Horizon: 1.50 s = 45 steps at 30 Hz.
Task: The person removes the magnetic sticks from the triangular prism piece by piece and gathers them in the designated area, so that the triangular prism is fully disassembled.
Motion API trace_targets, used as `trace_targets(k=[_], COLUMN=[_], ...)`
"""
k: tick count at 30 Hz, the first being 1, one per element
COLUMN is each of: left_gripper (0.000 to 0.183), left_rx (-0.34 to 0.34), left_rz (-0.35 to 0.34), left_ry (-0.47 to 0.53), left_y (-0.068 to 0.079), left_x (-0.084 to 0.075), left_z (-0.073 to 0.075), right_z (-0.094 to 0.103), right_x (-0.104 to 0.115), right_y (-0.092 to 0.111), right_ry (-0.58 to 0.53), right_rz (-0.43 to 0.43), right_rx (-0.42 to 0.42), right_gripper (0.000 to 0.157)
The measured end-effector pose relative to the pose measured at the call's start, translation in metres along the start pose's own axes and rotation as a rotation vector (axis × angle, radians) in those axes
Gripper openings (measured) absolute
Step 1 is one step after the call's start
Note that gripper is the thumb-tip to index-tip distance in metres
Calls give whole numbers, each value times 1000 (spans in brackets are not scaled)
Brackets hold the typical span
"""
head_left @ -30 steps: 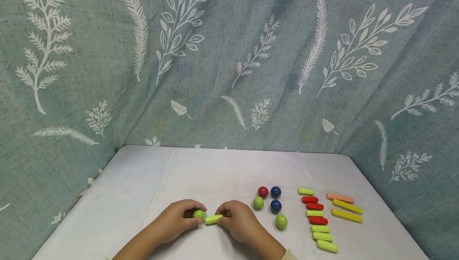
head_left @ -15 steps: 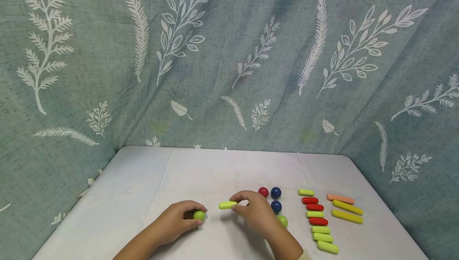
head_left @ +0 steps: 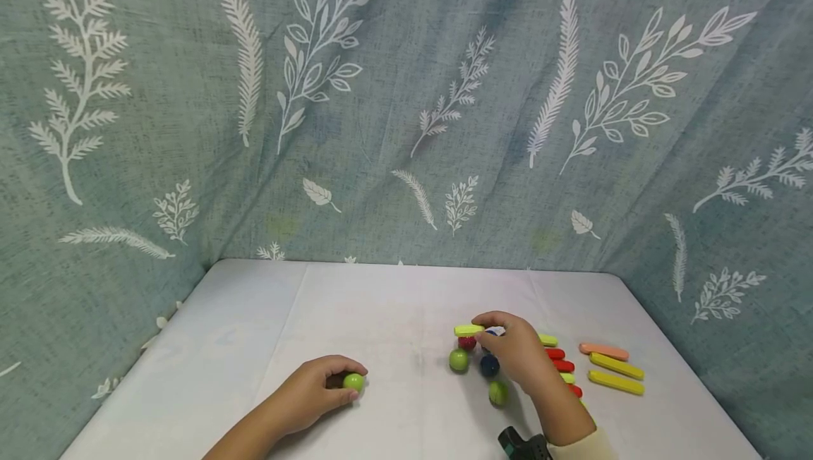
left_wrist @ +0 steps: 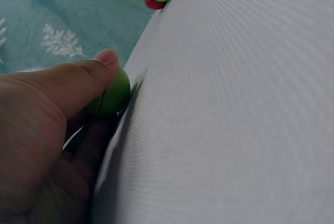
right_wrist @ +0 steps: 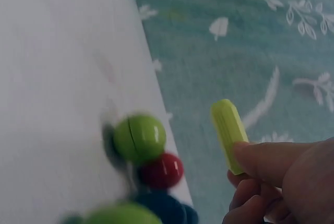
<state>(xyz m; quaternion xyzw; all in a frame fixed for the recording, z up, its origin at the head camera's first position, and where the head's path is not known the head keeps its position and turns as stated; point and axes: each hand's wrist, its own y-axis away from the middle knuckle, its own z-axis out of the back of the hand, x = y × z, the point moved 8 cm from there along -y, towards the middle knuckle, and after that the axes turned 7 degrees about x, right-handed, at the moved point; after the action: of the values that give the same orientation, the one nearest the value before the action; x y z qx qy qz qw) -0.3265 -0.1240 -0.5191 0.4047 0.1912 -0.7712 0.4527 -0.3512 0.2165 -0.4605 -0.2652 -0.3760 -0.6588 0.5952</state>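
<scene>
My left hand (head_left: 311,391) holds a green ball (left_wrist: 116,94) between thumb and fingers, low at the white tabletop. A seam line shows on that ball in the left wrist view. Raised over the table, my right hand (head_left: 517,347) pinches a yellow-green ridged stick (right_wrist: 229,135) by one end between thumb and fingers. In the head view the stick overlaps the top of a red ball (head_left: 466,343). Below and beside it sit a green ball (head_left: 459,360), a dark blue ball (head_left: 490,365) and another green ball (head_left: 498,394). A second blue ball is mostly hidden behind my right fingers.
Right of my right hand runs a column of red sticks (head_left: 555,353) and yellow-green sticks (head_left: 548,340), partly covered by the forearm. Beyond it lie an orange stick (head_left: 604,351) and two yellow sticks (head_left: 615,382). A patterned green curtain (head_left: 406,107) rises behind the table.
My right hand has lifted the yellow-green stick away from beside the left hand's ball and carried it right and back, over the group of balls. The left hand stays put.
</scene>
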Motion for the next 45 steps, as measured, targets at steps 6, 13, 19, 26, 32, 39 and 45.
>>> trace_targets(k=[6,13,19,26,32,39,45], left_gripper=[32,32,32,31,31,34,38], left_rx=[-6,1,-5,-6,-1,-1,8], left_rz=[-1,2,6,-4,-7,-19,3], left_ry=[0,5,-6,-3,0,23,25], left_y=[1,1,1,1,1,2,2], left_x=[1,1,0,-1,-2,-4,-2], left_z=[2,0,1,2,0,1,0], right_z=[39,78,96,99,98,98,98], right_x=[-22,-50,-74,-94,-105,-108,-110], right_y=[-13,-26,-31,-35,-39,-41,-44], right_ry=[45,135,113,33,50,43,51], right_rz=[-56,-82,-179,-255,-259,-248,-254], right_rx=[-31,-58,-36,6,11,19,2], right_gripper=[30,34,37,38,38,39,39])
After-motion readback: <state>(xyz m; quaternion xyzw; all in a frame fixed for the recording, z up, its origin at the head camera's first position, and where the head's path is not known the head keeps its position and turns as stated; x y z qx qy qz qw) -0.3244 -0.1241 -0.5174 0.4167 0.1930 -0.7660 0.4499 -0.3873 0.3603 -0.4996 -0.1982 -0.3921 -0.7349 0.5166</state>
